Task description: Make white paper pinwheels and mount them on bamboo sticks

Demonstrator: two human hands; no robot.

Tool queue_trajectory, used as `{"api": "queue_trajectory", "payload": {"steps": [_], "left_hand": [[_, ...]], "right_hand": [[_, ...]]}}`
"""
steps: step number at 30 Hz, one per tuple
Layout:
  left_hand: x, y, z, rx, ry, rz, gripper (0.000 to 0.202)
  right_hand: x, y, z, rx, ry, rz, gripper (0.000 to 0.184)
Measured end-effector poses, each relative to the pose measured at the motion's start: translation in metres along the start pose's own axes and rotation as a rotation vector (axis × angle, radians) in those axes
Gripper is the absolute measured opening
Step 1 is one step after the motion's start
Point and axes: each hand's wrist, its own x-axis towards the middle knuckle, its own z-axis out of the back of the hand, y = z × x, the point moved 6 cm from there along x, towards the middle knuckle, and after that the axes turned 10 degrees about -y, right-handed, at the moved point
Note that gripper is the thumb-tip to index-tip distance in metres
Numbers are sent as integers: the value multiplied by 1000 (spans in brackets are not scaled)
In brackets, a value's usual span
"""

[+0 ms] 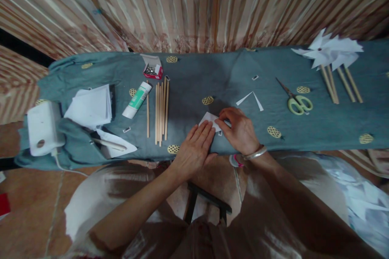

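Note:
A small folded piece of white paper [206, 117] lies on the cloth in front of me. My left hand [194, 147] rests on it with fingers stretched out flat. At the paper's right side, my right hand [240, 129] has its fingers curled and its thumb and index finger pinched on the edge; part of the paper is hidden beneath both hands. Two thin paper offcuts [258, 102] lie just beyond my right hand. Farther right are scissors [299, 104] with green handles, blades pointing away. To the left of my hands, several wooden sticks [161, 113] lie side by side.
White paper pinwheels [334, 50] on sticks lie far right. Leftward are a glue tube [137, 100], an open red box [153, 73] of small metal pieces, stacked paper sheets [89, 107] and a white corded device [45, 127]. Pleated curtain [194, 8] hangs behind the cloth-covered table [188, 77].

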Motion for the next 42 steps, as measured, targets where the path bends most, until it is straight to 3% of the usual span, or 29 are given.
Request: {"api": "queue_trajectory", "payload": {"steps": [10, 21, 29, 42], "left_hand": [[0, -2, -3, 55, 40, -9, 75], [0, -2, -4, 72, 45, -16, 75], [0, -2, -1, 64, 30, -14, 68], [-49, 21, 31, 72, -26, 39, 57]], "right_hand": [[-18, 0, 9, -76, -71, -19, 50], [-26, -2, 4, -103, -76, 16, 51], [-29, -2, 1, -136, -43, -41, 49], [-30, -30, 17, -103, -120, -9, 44]]}}
